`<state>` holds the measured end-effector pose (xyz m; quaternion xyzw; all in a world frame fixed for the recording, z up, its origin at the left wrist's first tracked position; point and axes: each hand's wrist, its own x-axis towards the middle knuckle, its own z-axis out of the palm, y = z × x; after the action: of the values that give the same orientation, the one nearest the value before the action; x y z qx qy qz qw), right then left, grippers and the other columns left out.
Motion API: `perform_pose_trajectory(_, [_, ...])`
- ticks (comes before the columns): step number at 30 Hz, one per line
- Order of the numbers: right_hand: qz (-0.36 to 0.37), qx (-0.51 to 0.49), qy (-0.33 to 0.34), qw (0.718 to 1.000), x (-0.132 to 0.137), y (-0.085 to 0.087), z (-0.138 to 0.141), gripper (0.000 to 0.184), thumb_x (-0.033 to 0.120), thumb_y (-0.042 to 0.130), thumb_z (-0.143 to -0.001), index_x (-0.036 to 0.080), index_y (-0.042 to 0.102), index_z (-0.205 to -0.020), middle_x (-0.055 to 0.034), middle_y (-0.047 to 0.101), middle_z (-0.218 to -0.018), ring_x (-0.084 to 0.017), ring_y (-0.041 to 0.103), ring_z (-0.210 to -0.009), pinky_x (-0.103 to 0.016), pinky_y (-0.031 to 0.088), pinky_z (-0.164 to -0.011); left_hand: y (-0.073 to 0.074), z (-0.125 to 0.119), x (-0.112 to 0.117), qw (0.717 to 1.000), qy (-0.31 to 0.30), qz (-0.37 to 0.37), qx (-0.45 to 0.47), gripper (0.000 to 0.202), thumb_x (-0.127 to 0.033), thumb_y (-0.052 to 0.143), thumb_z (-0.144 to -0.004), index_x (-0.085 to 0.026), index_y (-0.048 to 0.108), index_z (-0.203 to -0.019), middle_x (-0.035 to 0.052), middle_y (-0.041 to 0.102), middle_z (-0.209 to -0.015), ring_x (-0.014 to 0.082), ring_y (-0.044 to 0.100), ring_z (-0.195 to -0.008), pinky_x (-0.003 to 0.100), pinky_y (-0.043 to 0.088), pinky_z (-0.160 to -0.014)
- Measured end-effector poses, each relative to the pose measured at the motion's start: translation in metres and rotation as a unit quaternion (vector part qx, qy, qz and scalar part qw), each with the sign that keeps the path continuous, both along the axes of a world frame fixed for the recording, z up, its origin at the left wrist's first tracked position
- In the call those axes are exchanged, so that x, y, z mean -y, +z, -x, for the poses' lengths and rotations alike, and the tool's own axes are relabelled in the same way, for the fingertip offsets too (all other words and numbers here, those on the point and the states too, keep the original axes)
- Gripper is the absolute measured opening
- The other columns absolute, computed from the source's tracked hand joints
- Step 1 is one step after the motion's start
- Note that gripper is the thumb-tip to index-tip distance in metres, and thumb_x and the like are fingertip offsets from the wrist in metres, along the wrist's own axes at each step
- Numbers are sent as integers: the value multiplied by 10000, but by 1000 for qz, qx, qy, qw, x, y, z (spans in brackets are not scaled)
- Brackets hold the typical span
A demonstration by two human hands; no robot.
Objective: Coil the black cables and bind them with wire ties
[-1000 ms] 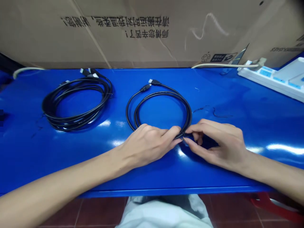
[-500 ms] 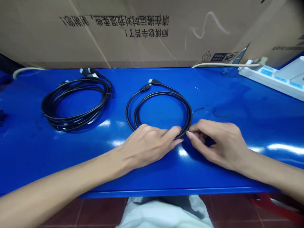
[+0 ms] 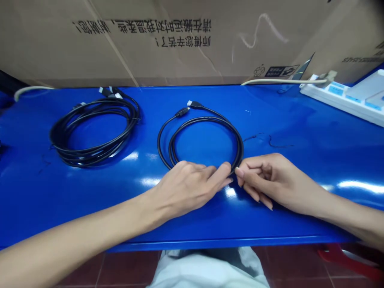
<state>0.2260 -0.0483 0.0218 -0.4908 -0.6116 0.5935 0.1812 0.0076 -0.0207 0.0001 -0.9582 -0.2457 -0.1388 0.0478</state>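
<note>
A black HDMI-type cable lies coiled in a loop on the blue table, its two plugs close together at the far side. My left hand is closed on the near side of the coil, thumb and fingers round the strands. Right against the coil's near right edge, my right hand pinches with thumb and forefinger, its other fingers curled loosely. Whatever sits between those fingertips is too small to make out. Thin black ties lie on the table just beyond the right hand.
Several more coiled black cables are stacked on the left. A white power strip with a pale cord is at the far right. A large cardboard box stands along the table's back. The blue table's front edge is close to my lap.
My right hand has rotated slightly, its lower fingers now extending downward, while the pinch stays at the coil's edge. The left hand keeps its hold. The view has shifted slightly.
</note>
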Motion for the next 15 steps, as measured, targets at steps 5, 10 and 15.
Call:
perform_pose_trajectory(5, [-303,144,52,940,2,-11,-2,292,276,465,-982,194,541,-713,27,550,-580,-84,469,-474,-237,362,-481,0,3,-3,1000,10,27,8,264,-370,369,-1026,-175,545,-1054,-55,599,-593,115,594,-497,231,298,-429])
perform_pose_trajectory(10, [-655,258,138,697,-1,-17,-10,143,120,547,-923,162,626,-811,3,596,-604,-118,489,-522,-296,358,-530,0,6,-4,999,14,49,15,255,-368,372,-1025,-184,539,-1079,-56,630,-622,109,613,-522,219,317,-440])
perform_pose_trajectory(15, [-747,269,173,583,-7,-14,-16,136,40,588,-875,109,658,-968,-40,682,-705,-148,556,-607,-310,390,-535,1,7,-4,998,11,52,27,244,-366,377,-1023,-188,536,-1072,-58,634,-624,109,618,-523,224,318,-434])
